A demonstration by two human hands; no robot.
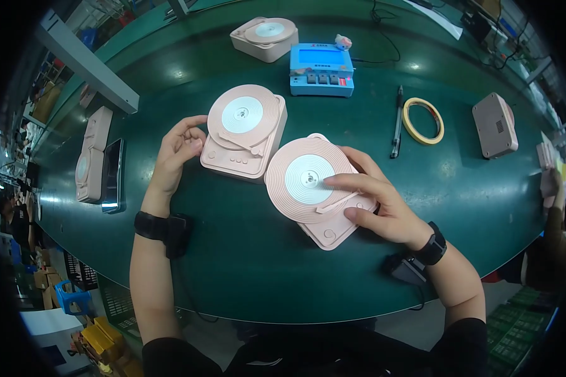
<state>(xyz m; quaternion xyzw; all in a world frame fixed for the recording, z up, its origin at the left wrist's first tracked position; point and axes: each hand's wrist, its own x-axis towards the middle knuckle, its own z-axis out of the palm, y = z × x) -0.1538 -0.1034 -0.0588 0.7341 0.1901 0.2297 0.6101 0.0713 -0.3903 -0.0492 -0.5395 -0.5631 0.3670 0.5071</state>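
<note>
Two pale pink toy record players lie side by side in front of me on the green table. The left record player (pixel 258 164) carries a pink disc with a pale blue centre and a tonearm. At its left edge is my left hand (pixel 181 147), fingers loosely bent and apart, fingertips against or very near the disc and case. My right hand (pixel 383 204) grips the nearer record player (pixel 329 234) from its right side. Its index finger reaches over the disc's pale centre, the thumb lies by the tonearm, and other fingers are hidden behind the far side.
Beyond stand a blue device with a screen (pixel 321 60) and another pink record player (pixel 265 47). Rightward are a pen (pixel 397 122), a tape roll (pixel 407 125) and a pink box-shaped unit (pixel 495 127). Leftward lie a phone (pixel 112 176), more pink units (pixel 89 173) and a metal post (pixel 91 60).
</note>
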